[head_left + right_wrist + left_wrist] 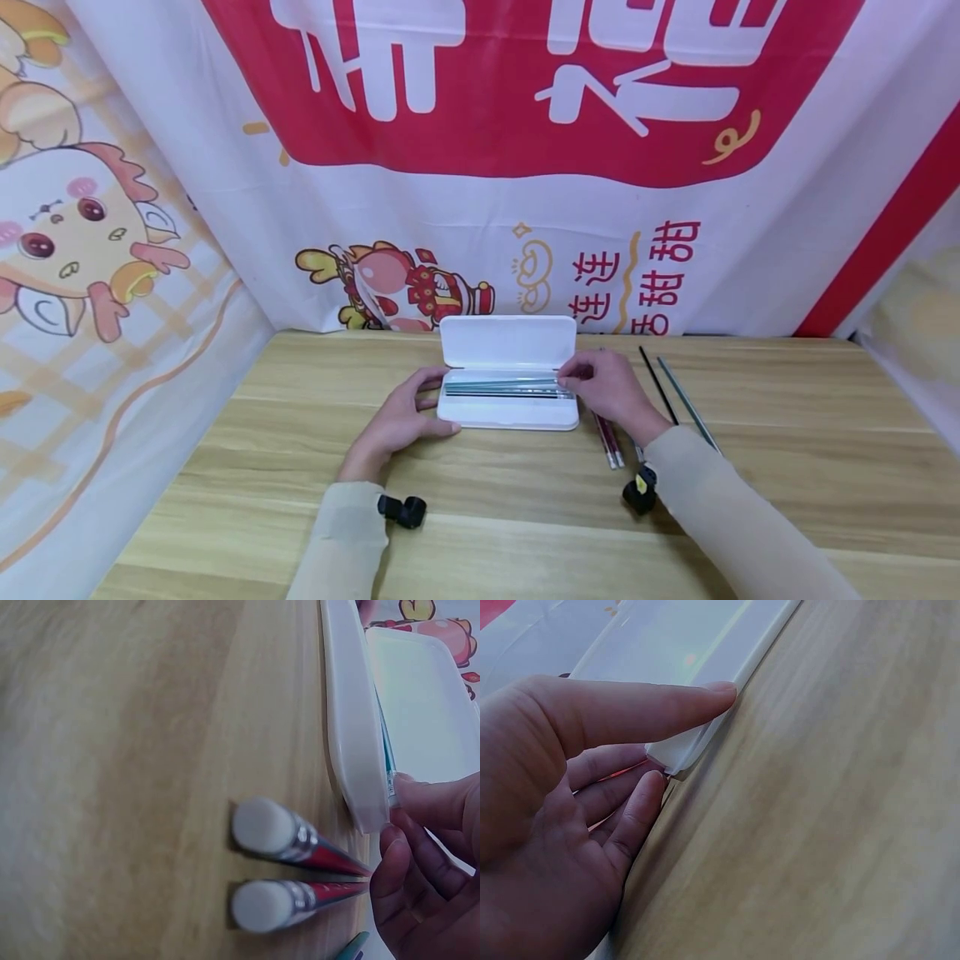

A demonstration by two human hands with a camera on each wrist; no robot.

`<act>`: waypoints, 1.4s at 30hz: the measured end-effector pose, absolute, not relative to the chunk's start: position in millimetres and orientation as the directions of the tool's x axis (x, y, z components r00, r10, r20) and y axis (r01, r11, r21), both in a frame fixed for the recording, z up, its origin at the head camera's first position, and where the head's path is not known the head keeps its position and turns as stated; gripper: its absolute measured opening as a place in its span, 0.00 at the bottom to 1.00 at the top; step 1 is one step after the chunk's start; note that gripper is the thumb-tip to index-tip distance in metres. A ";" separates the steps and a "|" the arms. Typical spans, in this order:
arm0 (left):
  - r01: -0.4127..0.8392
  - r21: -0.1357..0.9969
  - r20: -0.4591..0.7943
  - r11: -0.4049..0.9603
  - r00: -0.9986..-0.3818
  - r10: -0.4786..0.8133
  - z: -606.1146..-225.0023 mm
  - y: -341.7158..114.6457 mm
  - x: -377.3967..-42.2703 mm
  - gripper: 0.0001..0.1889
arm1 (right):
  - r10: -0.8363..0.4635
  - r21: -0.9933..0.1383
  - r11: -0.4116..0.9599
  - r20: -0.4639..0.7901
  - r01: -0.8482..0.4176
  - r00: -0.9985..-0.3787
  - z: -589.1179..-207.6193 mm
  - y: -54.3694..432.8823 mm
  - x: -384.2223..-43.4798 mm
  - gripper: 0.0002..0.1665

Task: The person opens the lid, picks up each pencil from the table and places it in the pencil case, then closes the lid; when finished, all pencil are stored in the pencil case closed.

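Note:
A white pencil case (487,415) lies with its lid (508,342) raised at the back. Several teal and dark pencils (498,387) lie lengthwise inside it. My left hand (397,417) holds the case's left end, thumb at the front corner and fingers along the side, as the left wrist view also shows. At the right end, my right hand (607,385) pinches the end of a teal pencil (388,750) between thumb and fingers, just inside the case wall. Its fingertips partly hide that end.
Red pencils (609,442) with white erasers lie on the table right of the case, partly under my right hand. Farther right lie a black pencil (658,383) and a teal pencil (686,400), partly hidden by my forearm. A printed cloth (510,250) hangs behind the table.

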State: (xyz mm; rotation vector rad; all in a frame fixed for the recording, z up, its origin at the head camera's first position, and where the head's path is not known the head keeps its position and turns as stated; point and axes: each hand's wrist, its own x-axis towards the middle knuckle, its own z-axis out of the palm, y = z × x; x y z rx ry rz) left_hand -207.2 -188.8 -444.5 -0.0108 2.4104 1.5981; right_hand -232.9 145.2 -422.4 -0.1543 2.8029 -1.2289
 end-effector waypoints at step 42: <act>-0.123 0.906 -0.195 0.404 -0.970 0.143 -444.2 -188.7 -205.3 0.45 | -0.129 -0.831 0.555 -0.036 -0.042 -0.991 -395.8 164.6 -211.6 0.11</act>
